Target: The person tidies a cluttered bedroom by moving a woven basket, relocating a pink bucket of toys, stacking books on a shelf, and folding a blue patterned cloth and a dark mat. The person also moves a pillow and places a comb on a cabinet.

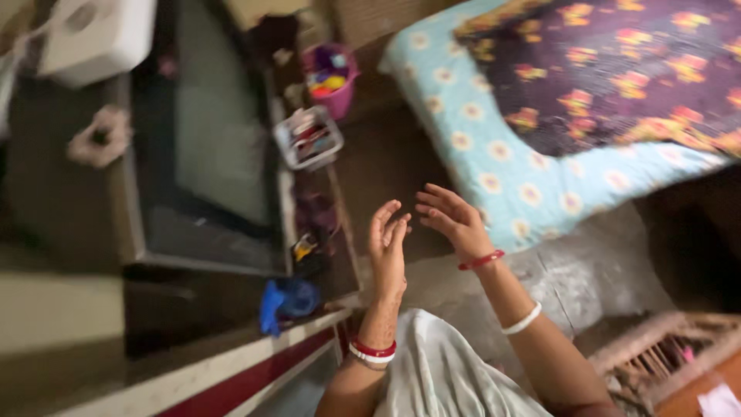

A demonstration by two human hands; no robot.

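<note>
At the far left a white boxy appliance (96,35) sits on a dark table (54,193), with a crumpled pale pink cloth (100,137) lying just below it. Beside them a large dark glass-fronted cabinet (208,147) shows a smooth, reflective face. Along its right edge stand a pink plastic bucket (332,77) filled with bright bits and a white wire basket (309,137), likely kept there within easy reach; lower down, a bunched blue bag (284,303) rests near a red and white striped ledge (231,371).

In the middle, both hands are raised in the air and hold nothing. The left hand (388,247) is upright, fingers straight and close together, edge-on to the camera. The right hand (451,220) sits just beside it, fingers spread loosely, palm down. Red and white bangles ring both wrists.

To the right lies a bed (532,193) in a light blue flowered sheet, with a soft dark purple flowered blanket (617,69) spread across it. A woven cane frame (664,355) sits at the lower right.
</note>
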